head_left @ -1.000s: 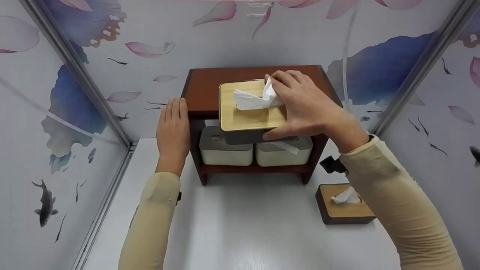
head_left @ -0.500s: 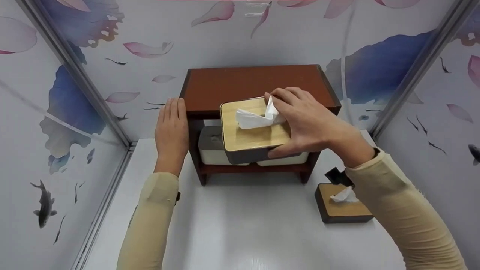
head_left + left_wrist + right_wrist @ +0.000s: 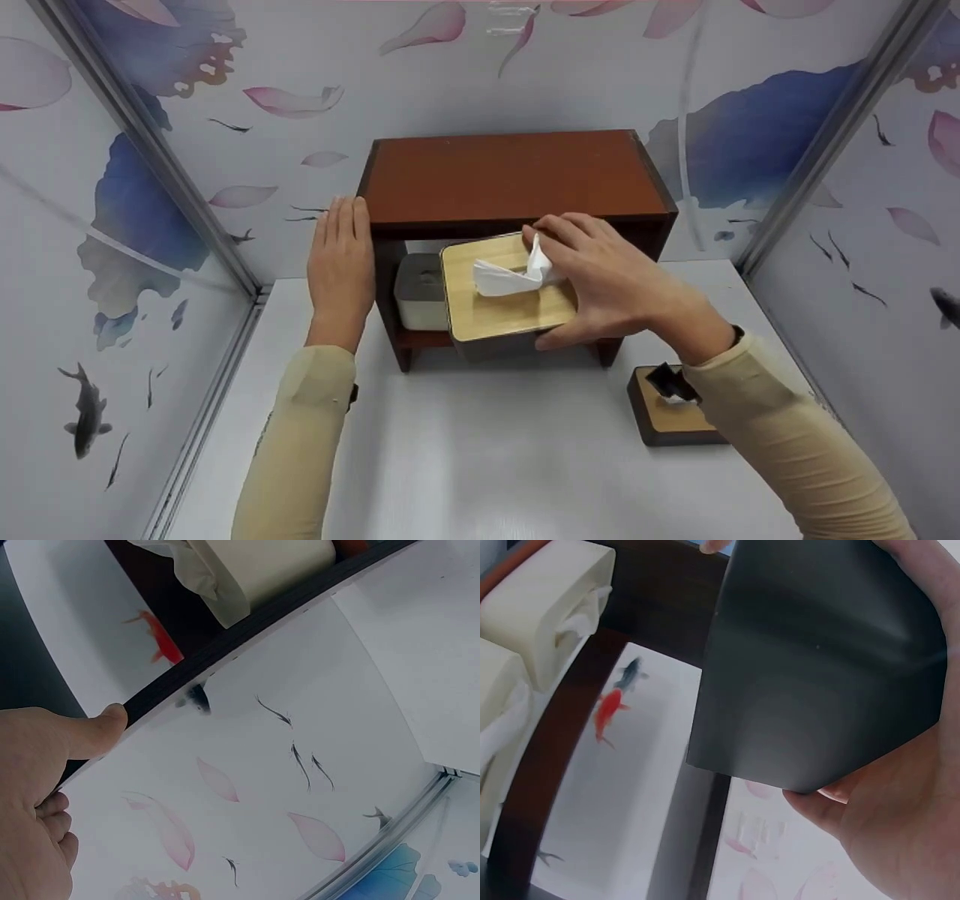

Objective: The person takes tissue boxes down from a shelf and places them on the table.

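Observation:
My right hand (image 3: 607, 281) grips a tissue box (image 3: 480, 315) by its right end, thumb at the near side and fingers at the far side. The box has a light wooden lid, dark sides and a white tissue sticking out. It is held up in front of a red-brown wooden shelf (image 3: 517, 176), and the right wrist view shows its dark underside (image 3: 817, 667). My left hand (image 3: 341, 270) holds the shelf's left side panel, with fingers along the outside and the thumb over the front edge in the left wrist view.
A cream tissue box (image 3: 424, 311) with a grey lid stands inside the shelf at left; another cream box (image 3: 495, 690) beside it shows in the right wrist view. On the white table at right lies a second wood-topped tissue box (image 3: 652, 420), partly behind my sleeve. Printed wall panels surround the table.
My right hand has brought the wood-topped tissue box down and nearer, from over the shelf top to in front of the shelf opening. My left hand has stayed on the side panel.

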Demonstrator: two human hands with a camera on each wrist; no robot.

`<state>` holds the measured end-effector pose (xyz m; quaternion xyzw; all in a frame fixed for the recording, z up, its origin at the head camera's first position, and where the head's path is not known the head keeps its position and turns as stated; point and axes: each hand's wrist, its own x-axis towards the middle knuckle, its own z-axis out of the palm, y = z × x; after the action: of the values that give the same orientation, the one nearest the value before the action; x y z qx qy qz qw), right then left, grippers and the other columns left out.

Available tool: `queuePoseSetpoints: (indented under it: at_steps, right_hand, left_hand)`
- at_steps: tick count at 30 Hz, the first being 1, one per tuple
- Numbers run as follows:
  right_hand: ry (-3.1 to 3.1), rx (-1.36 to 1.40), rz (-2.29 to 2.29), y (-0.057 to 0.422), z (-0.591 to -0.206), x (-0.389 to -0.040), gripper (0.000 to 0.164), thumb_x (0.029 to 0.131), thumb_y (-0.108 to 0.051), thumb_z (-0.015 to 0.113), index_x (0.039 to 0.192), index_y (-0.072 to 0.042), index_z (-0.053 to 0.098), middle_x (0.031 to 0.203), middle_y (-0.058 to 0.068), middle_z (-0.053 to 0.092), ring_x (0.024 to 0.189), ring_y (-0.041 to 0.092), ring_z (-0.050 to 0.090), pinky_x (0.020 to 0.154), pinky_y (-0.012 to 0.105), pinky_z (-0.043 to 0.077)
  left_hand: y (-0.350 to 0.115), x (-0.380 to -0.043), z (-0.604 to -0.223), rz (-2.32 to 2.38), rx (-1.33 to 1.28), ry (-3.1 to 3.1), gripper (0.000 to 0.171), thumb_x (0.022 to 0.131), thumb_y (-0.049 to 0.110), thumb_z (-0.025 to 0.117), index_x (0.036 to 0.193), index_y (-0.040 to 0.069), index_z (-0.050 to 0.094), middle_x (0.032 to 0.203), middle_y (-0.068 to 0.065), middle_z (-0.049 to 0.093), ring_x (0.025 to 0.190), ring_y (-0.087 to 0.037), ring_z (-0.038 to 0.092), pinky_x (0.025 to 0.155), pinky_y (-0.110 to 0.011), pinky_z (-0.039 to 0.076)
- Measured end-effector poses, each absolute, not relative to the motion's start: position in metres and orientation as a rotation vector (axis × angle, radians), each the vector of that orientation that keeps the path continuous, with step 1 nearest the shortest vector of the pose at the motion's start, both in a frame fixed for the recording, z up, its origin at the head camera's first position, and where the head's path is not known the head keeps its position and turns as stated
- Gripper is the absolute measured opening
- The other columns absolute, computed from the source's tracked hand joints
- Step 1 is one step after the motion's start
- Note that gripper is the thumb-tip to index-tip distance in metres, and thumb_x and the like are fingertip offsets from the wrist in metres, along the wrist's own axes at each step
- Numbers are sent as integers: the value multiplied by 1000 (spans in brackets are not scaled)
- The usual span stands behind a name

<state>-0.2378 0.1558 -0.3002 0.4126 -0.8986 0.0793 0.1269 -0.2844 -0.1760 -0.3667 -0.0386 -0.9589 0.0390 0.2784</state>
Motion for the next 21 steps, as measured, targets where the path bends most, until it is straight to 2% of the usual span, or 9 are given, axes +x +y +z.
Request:
queuePoseSetpoints:
  at_steps: [10,21]
  right_hand:
    - [-2669,1200,198,160,-329,-231,117,60,-77,72,150,-11,36,146,13,43,134,34,37,111,56,34]
    - [-2783,1154,196,164,-357,-228,117,60,-78,70,152,-14,34,147,12,42,136,34,37,116,54,30]
  left_hand:
    - [-176,-286,-366,105,-108,-2558,68,90,-5,62,148,-4,28,150,-21,38,145,-33,33,123,-42,26]
    - [-175,-286,-366,108,-106,-2580,68,89,-7,61,148,-4,26,151,-21,37,146,-33,31,123,-42,24]
